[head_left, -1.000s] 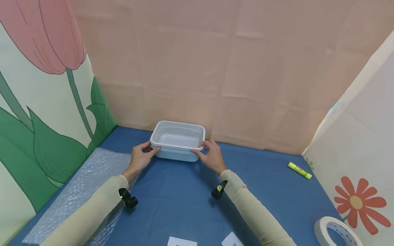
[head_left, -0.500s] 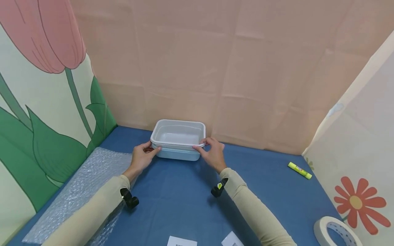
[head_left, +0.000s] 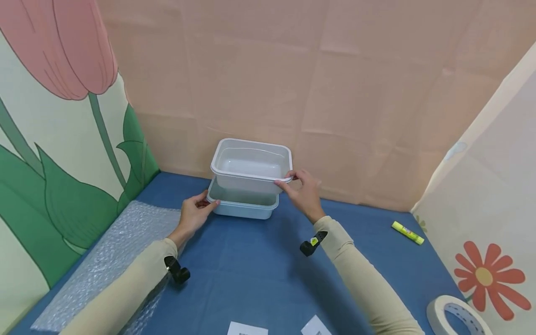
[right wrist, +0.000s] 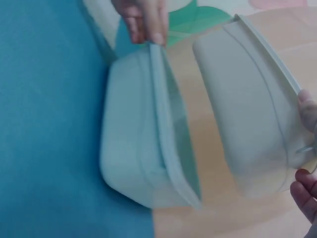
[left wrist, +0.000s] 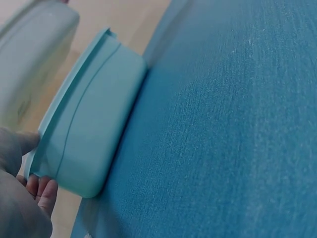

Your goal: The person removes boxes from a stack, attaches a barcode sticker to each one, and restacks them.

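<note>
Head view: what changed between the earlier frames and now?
The off-white rectangular plastic container moved up and slightly right, lifted clear of the pale-blue rectangular plastic container; the right hand, pinching its rim, rose with it. No visible release. Stayed: the lower container, held at its rim by the left hand; clear bubble wrap sheet, yellow-green cylindrical tube, white tape roll.

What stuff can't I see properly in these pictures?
- Much of the inside of the blue tub, head view: the white tub covers it.
- Part of the left hand, left wrist view: cut off by the left edge.
- Words on the yellow stick, head view: too small.
- The rest of the tape roll, head view: cut off by the bottom edge.
- Some bubble wrap, head view: under the left sleeve.
</note>
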The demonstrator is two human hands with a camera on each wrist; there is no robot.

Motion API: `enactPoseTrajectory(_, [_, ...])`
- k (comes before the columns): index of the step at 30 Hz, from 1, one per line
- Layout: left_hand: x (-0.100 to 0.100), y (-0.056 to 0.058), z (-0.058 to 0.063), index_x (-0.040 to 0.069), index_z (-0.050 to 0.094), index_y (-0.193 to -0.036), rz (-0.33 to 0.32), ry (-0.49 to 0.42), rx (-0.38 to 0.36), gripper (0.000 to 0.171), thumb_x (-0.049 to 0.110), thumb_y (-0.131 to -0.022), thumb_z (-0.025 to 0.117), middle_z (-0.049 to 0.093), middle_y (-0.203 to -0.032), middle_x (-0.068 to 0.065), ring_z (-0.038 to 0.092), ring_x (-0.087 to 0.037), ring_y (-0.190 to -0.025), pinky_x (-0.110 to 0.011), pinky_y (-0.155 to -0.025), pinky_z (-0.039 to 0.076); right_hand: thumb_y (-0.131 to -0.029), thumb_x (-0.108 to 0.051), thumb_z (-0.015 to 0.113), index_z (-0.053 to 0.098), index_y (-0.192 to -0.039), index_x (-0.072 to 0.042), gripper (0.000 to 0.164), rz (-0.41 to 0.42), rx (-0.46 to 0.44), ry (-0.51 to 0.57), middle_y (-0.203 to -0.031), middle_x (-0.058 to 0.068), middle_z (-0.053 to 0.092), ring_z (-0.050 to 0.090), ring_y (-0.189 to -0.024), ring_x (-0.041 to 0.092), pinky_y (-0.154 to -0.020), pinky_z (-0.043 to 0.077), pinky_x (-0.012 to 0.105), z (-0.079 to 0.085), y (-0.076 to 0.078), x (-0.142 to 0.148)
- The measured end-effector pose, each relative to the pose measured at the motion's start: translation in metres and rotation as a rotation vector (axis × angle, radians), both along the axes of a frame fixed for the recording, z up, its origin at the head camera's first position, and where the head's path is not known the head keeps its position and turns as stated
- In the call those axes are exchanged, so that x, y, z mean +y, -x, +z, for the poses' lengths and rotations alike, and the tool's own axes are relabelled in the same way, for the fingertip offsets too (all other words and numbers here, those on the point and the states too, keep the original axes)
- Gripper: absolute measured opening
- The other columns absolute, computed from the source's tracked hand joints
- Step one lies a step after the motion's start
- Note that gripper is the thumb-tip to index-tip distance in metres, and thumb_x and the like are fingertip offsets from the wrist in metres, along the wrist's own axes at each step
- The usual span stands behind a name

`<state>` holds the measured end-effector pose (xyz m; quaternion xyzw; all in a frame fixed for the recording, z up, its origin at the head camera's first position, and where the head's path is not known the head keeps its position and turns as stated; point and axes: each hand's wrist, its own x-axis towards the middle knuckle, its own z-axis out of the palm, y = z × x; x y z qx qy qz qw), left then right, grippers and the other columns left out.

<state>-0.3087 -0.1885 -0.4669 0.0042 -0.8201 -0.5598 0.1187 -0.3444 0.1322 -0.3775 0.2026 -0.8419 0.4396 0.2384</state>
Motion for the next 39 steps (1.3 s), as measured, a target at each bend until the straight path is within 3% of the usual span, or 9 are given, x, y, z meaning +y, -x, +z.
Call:
enactPoseTrajectory(7, [-0.004,0.003,0.0,0.003,0.046,-0.153,0.0,-0.017,-0.015,0.065,0.029,-0.098,0.071,0.066,-0.115,-0.018,0.06,-0.008,-0.09,-0.015,-0.07,0.051,-0.084,-0.029,0.087,0.072,-0.099,-0.011,0.028,-0.037,0.053,0.008,-0.104,0.008,0.069,0.06,-0.104,0.022,-0.104,0.047,0.053,0.014,-0.002,0.05])
enactPoseTrajectory(11, [-0.013,0.001,0.001,0.006,0.048,-0.153,0.003,-0.02,-0.067,0.063,0.029,-0.099,0.071,0.065,-0.118,-0.016,0.059,-0.01,-0.095,-0.013,-0.073,0.051,-0.084,-0.028,0.088,0.072,-0.1,-0.01,0.029,-0.067,0.031,0.033,-0.104,0.008,0.068,0.059,-0.103,0.02,-0.105,0.045,0.052,0.008,-0.008,0.08])
enactPoseTrajectory(17, [-0.02,-0.003,0.005,0.006,0.043,-0.156,-0.022,0.012,-0.127,0.064,0.031,-0.102,0.067,0.062,-0.128,-0.018,0.062,-0.024,-0.113,-0.009,-0.077,0.05,-0.085,-0.025,0.086,0.071,-0.099,-0.01,0.025,-0.123,-0.007,0.031,-0.104,0.008,0.069,0.055,-0.103,0.016,-0.106,0.041,0.054,-0.007,-0.023,0.124])
enactPoseTrajectory(22, [-0.017,0.004,0.008,0.007,0.042,-0.156,-0.037,-0.034,-0.137,0.063,0.027,-0.102,0.066,0.061,-0.127,-0.014,0.058,-0.02,-0.111,-0.009,-0.077,0.049,-0.087,-0.023,0.085,0.071,-0.102,-0.009,0.025,-0.185,-0.004,-0.042,-0.107,0.006,0.069,0.057,-0.102,0.007,-0.096,0.048,0.023,-0.011,-0.031,0.164])
enactPoseTrajectory(24, [-0.015,0.007,0.01,0.006,0.043,-0.156,-0.038,-0.054,-0.142,0.062,0.026,-0.102,0.066,0.061,-0.127,-0.013,0.056,-0.018,-0.108,-0.009,-0.077,0.049,-0.086,-0.023,0.085,0.071,-0.103,-0.01,0.025,-0.212,0.002,-0.067,-0.107,0.004,0.069,0.058,-0.099,-0.001,-0.087,0.046,0.011,-0.014,-0.032,0.179])
enactPoseTrajectory(28, [-0.014,0.008,0.012,0.007,0.044,-0.155,-0.02,-0.059,-0.157,0.059,0.024,-0.103,0.066,0.062,-0.129,-0.013,0.056,-0.016,-0.108,-0.009,-0.079,0.048,-0.086,-0.025,0.086,0.072,-0.104,-0.009,0.027,-0.238,-0.014,-0.089,-0.107,0.006,0.071,0.059,-0.093,-0.012,-0.086,0.048,0.01,-0.024,-0.034,0.196])
enactPoseTrajectory(35, [-0.013,0.013,0.01,0.012,0.042,-0.157,-0.037,-0.124,-0.208,0.062,0.029,-0.102,0.066,0.06,-0.131,-0.008,0.055,-0.017,-0.117,-0.031,-0.104,0.052,-0.086,-0.029,0.085,0.071,-0.102,-0.012,0.027,-0.288,-0.067,-0.166,-0.113,0.007,0.073,0.057,-0.089,-0.018,-0.084,0.047,0.009,-0.048,-0.039,0.218])
enactPoseTrajectory(39, [-0.018,0.012,0.008,0.012,0.041,-0.158,-0.036,-0.141,-0.206,0.064,0.031,-0.102,0.067,0.06,-0.129,-0.008,0.055,-0.017,-0.117,-0.04,-0.109,0.049,-0.088,-0.033,0.083,0.069,-0.104,-0.014,0.029,-0.285,-0.142,-0.172,-0.116,0.008,0.072,0.067,-0.092,-0.006,-0.083,0.052,0.012,-0.059,-0.04,0.224])
